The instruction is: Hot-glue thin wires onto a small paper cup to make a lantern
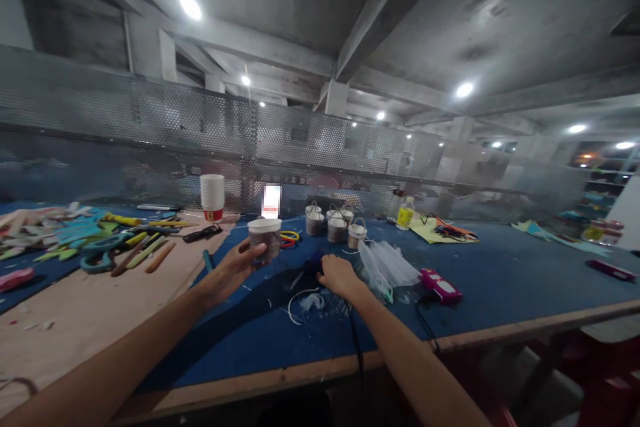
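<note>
A paper cup [265,238] with a white rim and a greyish-brown outside is held upright in my left hand [239,264], thumb on its near side. My right hand [336,275] is closed around a dark blue corded tool [315,261] with a thin metal tip pointing left; its exact kind is unclear. A black cord [354,337] runs below that hand over the table's front edge. Below the tool lie a white curved strip [291,310] and white fluffy scraps [313,301]. Behind my right hand stand several small cups with looped handles [336,230].
Right of my right hand lie a clear plastic bag [387,267] and a magenta box [441,285]. A stack of paper cups [213,195] stands back left, near scissors [103,255] and coloured strips. A yellow-labelled bottle [405,213] stands by the mesh partition [310,140].
</note>
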`<state>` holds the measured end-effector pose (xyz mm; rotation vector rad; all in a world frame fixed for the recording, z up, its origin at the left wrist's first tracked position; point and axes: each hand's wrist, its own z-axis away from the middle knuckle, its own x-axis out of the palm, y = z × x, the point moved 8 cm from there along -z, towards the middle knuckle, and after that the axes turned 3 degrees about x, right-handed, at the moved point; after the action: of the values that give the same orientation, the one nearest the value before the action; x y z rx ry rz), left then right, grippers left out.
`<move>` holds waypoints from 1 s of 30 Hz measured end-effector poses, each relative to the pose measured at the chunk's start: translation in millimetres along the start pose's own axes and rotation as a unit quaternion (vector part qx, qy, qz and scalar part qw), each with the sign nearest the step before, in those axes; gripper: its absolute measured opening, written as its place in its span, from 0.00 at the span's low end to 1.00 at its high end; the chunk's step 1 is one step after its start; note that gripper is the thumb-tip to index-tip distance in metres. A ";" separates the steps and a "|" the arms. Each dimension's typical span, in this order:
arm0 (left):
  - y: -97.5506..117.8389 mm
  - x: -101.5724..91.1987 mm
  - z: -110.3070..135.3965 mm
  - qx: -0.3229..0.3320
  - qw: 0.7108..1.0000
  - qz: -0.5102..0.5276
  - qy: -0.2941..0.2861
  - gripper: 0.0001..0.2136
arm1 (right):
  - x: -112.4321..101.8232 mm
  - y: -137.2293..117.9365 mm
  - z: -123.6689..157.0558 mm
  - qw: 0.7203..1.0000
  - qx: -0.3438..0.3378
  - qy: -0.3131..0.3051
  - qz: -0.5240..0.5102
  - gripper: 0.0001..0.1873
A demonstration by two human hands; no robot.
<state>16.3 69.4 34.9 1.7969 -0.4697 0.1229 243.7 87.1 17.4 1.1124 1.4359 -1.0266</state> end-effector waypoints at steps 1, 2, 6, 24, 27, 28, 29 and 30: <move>-0.3 0.5 0.2 -0.005 1.000 0.005 -0.005 0.19 | -0.7 0.0 -0.2 1.000 0.002 0.005 -0.001 0.17; -0.5 1.2 0.6 -0.010 1.000 0.011 -0.009 0.18 | -2.6 1.8 -0.4 1.000 0.008 0.015 -0.008 0.17; 0.1 1.8 3.2 -0.030 0.999 0.034 -0.005 0.17 | -22.2 19.8 -1.9 0.983 0.031 0.092 -0.156 0.18; -12.8 -1.4 2.2 -0.057 0.998 0.028 -0.017 0.16 | -47.6 -24.5 25.3 0.776 -0.111 0.116 -0.610 0.17; -11.0 0.3 4.9 -0.061 0.998 0.012 -0.021 0.16 | -46.0 -24.4 25.8 0.777 -0.129 0.118 -0.605 0.17; -10.8 1.0 5.6 -0.061 0.998 0.011 -0.025 0.16 | -45.9 -25.0 26.5 0.780 -0.136 0.117 -0.600 0.17; -11.0 1.2 6.0 -0.061 0.998 0.011 -0.028 0.16 | -46.0 -25.6 27.4 0.783 -0.141 0.116 -0.595 0.17; -11.6 1.3 6.2 -0.061 0.998 0.013 -0.031 0.15 | -46.2 -26.2 28.4 0.786 -0.144 0.115 -0.591 0.17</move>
<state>20.8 65.6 23.1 1.6789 -0.5323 0.0555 227.2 48.4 60.5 -0.0370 2.4769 -1.4217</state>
